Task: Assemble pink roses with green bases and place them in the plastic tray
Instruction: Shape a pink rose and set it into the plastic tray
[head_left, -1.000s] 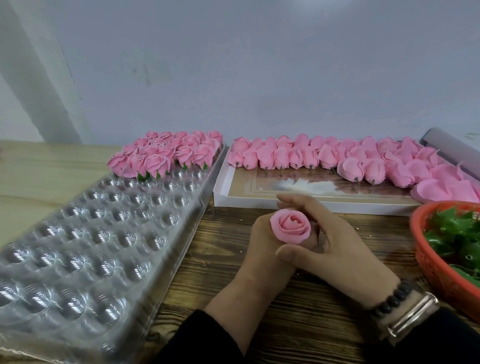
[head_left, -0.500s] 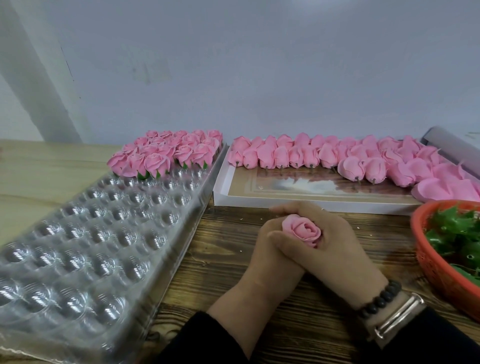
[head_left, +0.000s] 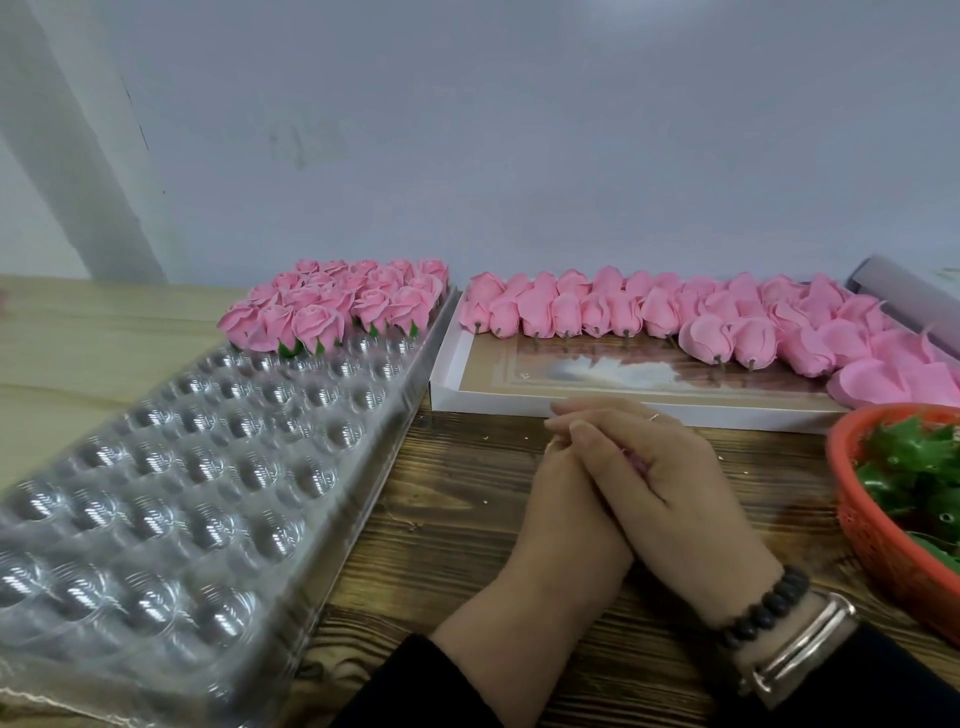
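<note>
Just in front of the white box (head_left: 519, 400), my two hands are clasped over one rose (head_left: 638, 457); the right hand (head_left: 670, 483) lies on top with its fingers laid across the left hand (head_left: 566, 519), and only a sliver of pink shows between them, so I judge both are cupped round the bloom to press it onto its base, though the base itself is hidden and I cannot tell whether it is seated; the box holds the bare pink heads (head_left: 675, 317) lying along its far side, stems toward me, which keeps them within easy reach; right of the box sits the red basket (head_left: 872, 535) of green bases (head_left: 914, 462), close to the right hand for the same reason; left of the box lies the clear tray (head_left: 171, 499), angled toward me, with finished roses (head_left: 332, 306) filling only its far rows, so most cups stay free and much of the job remains.
</note>
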